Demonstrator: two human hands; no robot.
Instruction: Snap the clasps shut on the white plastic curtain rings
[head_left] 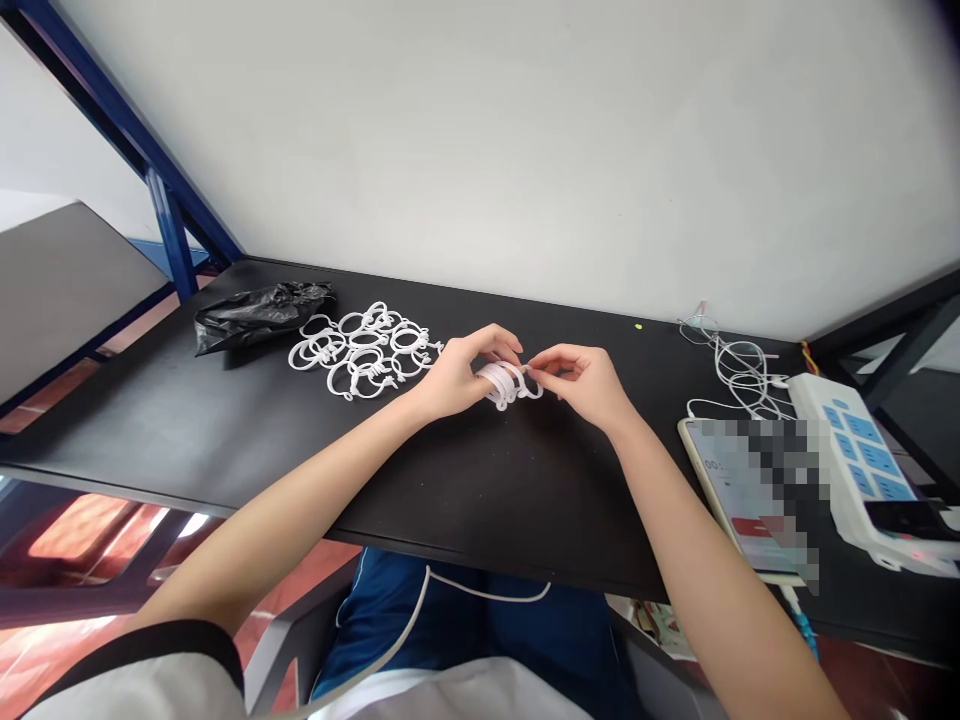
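My left hand curls round a row of white plastic curtain rings just above the black table. Small eyelets stick out along the lower side of these rings. Beside them, my right hand pinches a single white curtain ring between thumb and forefinger, close to the left hand's bunch. Whether that ring touches the others is hard to make out. To the left of my left hand lies a loose pile of white curtain rings, several of them overlapping.
A crumpled black plastic bag lies at the back left of the black table. On the right are a phone, a white power strip and tangled white cables. A pale wall rises behind the table.
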